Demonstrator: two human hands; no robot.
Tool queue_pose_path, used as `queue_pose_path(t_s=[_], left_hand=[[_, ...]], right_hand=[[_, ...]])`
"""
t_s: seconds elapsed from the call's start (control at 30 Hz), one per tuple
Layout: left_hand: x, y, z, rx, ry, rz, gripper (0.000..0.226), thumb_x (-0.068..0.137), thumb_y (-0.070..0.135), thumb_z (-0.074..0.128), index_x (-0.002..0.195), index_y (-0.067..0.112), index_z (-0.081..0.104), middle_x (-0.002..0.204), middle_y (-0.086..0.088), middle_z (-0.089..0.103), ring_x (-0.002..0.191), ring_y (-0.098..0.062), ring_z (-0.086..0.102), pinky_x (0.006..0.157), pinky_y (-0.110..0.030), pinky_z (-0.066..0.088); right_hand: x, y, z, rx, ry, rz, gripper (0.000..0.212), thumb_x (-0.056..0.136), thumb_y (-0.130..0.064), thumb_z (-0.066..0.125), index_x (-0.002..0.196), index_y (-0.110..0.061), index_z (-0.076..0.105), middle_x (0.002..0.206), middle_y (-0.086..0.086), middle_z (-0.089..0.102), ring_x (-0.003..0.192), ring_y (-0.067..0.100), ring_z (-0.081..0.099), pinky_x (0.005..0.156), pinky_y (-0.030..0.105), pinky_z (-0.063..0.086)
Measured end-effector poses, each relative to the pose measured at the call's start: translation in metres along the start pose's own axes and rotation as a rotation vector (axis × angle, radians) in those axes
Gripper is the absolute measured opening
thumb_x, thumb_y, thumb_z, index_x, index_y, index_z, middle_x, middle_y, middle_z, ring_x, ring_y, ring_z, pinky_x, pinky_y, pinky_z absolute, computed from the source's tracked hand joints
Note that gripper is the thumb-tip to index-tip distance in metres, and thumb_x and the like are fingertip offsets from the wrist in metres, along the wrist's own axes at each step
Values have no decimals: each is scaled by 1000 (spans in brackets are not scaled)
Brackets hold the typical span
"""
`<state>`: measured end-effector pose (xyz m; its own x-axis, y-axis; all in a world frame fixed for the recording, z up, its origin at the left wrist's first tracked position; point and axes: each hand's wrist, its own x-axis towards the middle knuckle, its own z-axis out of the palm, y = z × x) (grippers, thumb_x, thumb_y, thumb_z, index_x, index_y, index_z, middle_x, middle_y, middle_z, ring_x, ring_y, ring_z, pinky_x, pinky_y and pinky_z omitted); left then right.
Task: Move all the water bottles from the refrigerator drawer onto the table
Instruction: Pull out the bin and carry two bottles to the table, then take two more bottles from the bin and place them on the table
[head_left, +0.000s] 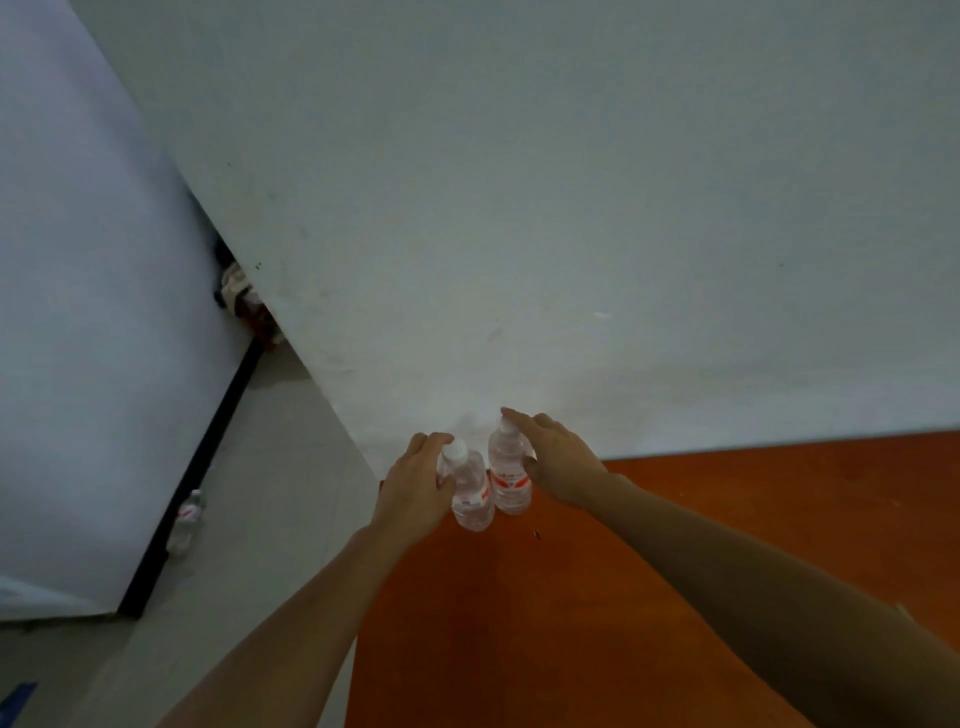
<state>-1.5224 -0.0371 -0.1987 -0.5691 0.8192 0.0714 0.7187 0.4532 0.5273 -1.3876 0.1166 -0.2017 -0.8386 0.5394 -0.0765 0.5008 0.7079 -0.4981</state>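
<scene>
Two clear water bottles with white caps and red labels stand side by side at the far left corner of the orange table (649, 597), close to the white wall. My left hand (413, 491) grips the left bottle (470, 493) round its upper body, thumb on the front. My right hand (558, 460) holds the right bottle (510, 480), with a finger laid over its cap and the thumb against its side. The refrigerator drawer is out of view.
A third water bottle (187, 522) stands on the pale floor to the left, beside a white panel (78, 364) with a black edge. Some clutter (241, 296) sits in the gap between the panel and the wall. The wall rises right behind the table.
</scene>
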Motion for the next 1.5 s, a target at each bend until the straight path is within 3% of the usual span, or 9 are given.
queue_pose_path(t_s=[0.07,0.23,0.37,0.5,0.93,1.13,1.3,1.5], left_hand=[[-12,1,-8,41,11,11,39,88,17,60,126,18,50,121,-1,53,88,-20,61,77,-34,54],[-51,21,-24,48,-11,69,25,90,21,57,114,15,59,111,-2,58,88,-15,58,76,-27,49],[-93,50,-24,14,-124,194,17,89,26,59,104,19,61,100,-1,64,79,-12,59,68,-25,48],[-132,100,-12,22,-270,318,17,88,24,60,103,18,63,100,-1,64,85,-14,59,76,-29,49],[-284,354,70,127,-530,910,25,87,33,59,108,20,64,107,-3,67,99,-22,61,84,-33,49],[-405,472,126,90,-687,1067,25,90,33,59,112,22,62,105,1,65,89,-12,62,79,-31,54],[-533,561,180,59,-809,1204,26,89,37,58,113,25,60,111,1,64,91,-13,62,84,-34,55],[-664,643,245,138,-893,1379,28,90,39,57,114,24,59,114,0,62,96,-17,59,86,-35,52]], right_hand=[[-17,-4,-6,1,9,62,69,92,-15,59,150,-26,23,136,8,48,118,24,52,98,36,46],[-86,-10,-30,-54,30,183,45,94,-25,58,137,-20,46,137,8,50,119,24,53,102,37,44],[-168,-11,-44,-84,68,283,42,96,-33,54,136,-18,49,136,7,52,119,25,53,99,38,46],[-263,-9,-53,-112,126,386,40,96,-32,54,133,-19,53,136,7,54,120,25,53,100,39,44],[-596,37,-102,-47,387,960,33,91,-35,61,123,-25,60,121,0,62,106,17,59,89,34,52],[-773,51,-101,30,498,1183,35,92,-34,61,125,-25,59,121,-3,63,99,13,60,75,23,45],[-938,69,-97,42,571,1345,38,89,-38,61,125,-26,60,122,0,64,106,17,60,87,30,49],[-1087,78,-69,102,671,1550,38,89,-38,61,125,-25,60,121,2,64,105,17,60,86,31,49]])
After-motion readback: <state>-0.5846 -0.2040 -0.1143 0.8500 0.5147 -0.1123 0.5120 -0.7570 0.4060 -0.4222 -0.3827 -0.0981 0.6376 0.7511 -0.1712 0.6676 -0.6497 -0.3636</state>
